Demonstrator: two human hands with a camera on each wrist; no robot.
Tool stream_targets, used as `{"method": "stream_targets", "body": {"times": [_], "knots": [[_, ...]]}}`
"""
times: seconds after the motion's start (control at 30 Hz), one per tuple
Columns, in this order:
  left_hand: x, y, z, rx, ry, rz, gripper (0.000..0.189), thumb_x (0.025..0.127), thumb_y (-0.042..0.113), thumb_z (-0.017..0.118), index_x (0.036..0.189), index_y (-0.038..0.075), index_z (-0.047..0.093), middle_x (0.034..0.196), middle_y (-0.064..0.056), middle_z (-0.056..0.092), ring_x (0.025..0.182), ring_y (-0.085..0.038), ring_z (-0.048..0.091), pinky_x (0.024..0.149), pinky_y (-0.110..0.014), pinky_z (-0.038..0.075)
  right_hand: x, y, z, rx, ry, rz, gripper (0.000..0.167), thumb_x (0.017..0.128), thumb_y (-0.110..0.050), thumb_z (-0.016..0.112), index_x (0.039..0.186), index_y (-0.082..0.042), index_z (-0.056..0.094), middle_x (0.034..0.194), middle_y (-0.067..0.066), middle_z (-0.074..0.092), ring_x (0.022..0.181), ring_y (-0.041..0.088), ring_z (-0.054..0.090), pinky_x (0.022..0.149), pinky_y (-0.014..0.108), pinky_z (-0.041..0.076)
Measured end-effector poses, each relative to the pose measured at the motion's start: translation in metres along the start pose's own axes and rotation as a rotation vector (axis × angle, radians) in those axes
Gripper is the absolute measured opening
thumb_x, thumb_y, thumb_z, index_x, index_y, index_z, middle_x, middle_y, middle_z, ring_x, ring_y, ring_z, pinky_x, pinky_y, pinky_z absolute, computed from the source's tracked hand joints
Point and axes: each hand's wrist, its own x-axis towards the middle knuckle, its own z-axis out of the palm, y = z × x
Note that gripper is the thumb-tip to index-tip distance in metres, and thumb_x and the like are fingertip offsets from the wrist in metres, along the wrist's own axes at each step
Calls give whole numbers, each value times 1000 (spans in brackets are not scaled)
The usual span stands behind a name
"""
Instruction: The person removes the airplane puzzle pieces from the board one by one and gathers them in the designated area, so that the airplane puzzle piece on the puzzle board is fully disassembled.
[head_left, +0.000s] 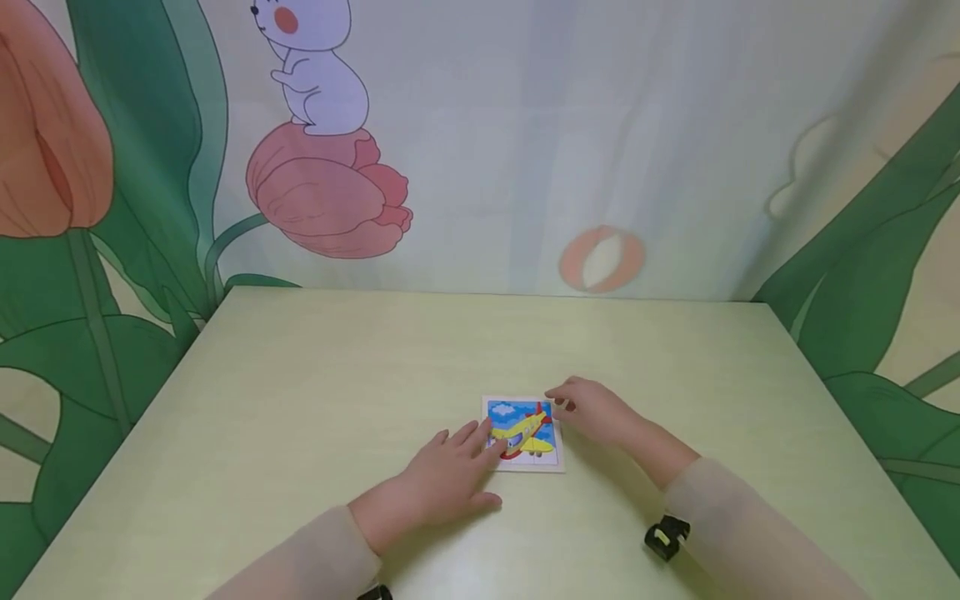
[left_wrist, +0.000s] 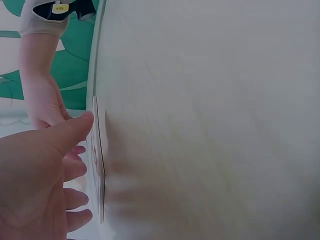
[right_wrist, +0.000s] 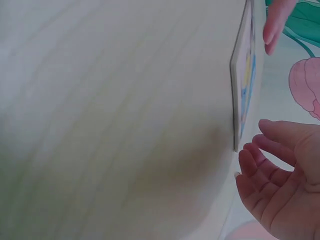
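A small square picture board [head_left: 536, 435] with a pale rim lies flat on the table, printed with a yellow and red airplane on blue sky. My left hand [head_left: 448, 475] reaches over its left side with fingers extended, the fingertips over the picture. At the upper right corner is my right hand [head_left: 596, 410], its fingers loosely bent beside the board's edge. The right wrist view shows nothing held in the right hand [right_wrist: 280, 175], with thumb and fingers apart. From the left wrist the board [left_wrist: 99, 160] is seen edge-on, close to the left fingers [left_wrist: 76, 199].
The pale wooden table [head_left: 337, 358] stretches around the board on all sides. Behind it hangs a curtain [head_left: 480, 150] printed with flowers, leaves and a white animal. A black wrist device [head_left: 666, 537] sits at the right sleeve.
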Motion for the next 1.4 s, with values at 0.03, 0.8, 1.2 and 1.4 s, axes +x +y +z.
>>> {"method": "stream_targets", "body": {"times": [0.03,0.8,1.2,1.4], "knots": [[3,1,0,8,-2,5,72,89,57,49,147,17,31,153,-12,21,138,-30,22,104,-53,28,1,1,1,-7,-9,-5,36,89,-17,64,123,-4,61,99,3,58,85,15,54,73,27,49],[40,14,1,137,-104,27,70,89,61,42,149,28,25,153,-12,19,137,-35,21,102,-49,32,10,8,10,59,-15,-48,35,78,-14,75,109,-2,65,90,2,58,79,15,52,73,28,48],[43,18,-3,166,-100,11,73,87,63,44,147,27,29,151,-13,25,135,-36,27,102,-50,32,12,8,7,114,-54,-54,31,81,-10,72,109,-2,62,90,2,57,80,17,52,75,29,48],[44,20,-6,149,-113,19,71,87,61,47,147,25,32,150,-14,26,134,-38,29,101,-49,34,17,13,7,182,-125,-10,31,83,-10,70,109,-1,56,88,4,54,82,18,50,76,30,46]]}}
